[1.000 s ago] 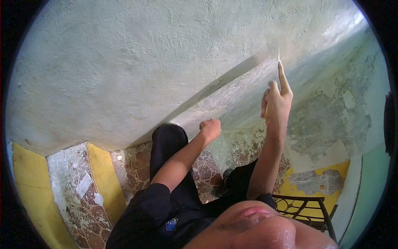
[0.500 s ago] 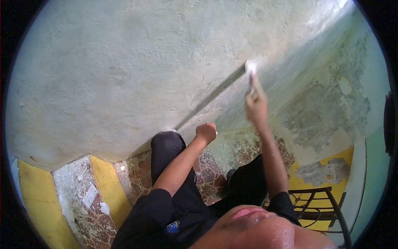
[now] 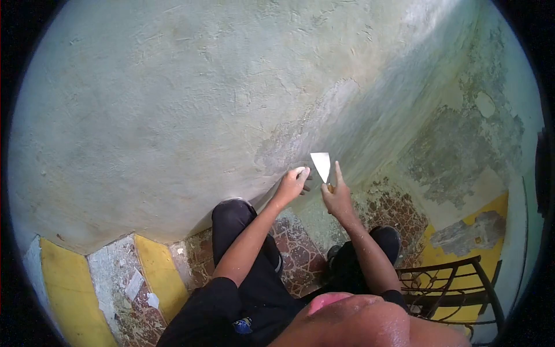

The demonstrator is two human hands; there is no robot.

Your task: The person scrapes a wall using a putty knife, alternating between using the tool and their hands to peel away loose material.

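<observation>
My right hand (image 3: pixel 337 199) is closed round the handle of a putty knife (image 3: pixel 321 165), its index finger stretched out along one side. The pale, flared blade points up toward the wall and catches the light. Just left of the blade, my left hand (image 3: pixel 292 186) is curled with a small white lump (image 3: pixel 299 170), perhaps putty, at its thumb and fingers. A small gap separates the two hands. Before them rises a rough, pale green wall (image 3: pixel 173 110) with ridges and trowel marks. A lighter smeared patch (image 3: pixel 332 101) shows above the hands.
At right, the adjoining wall has a grey peeled patch (image 3: pixel 448 156) above a yellow band. A dark metal chair or rack (image 3: pixel 462 283) stands low right. Stained patterned tiles (image 3: pixel 295 248) lie by my feet. Yellow-edged steps or ledges (image 3: pixel 69 283) with paper scraps are at left.
My right hand has brought the putty knife down and left from the wall, close to my left hand. My left hand has loosened from a fist, showing the white lump.
</observation>
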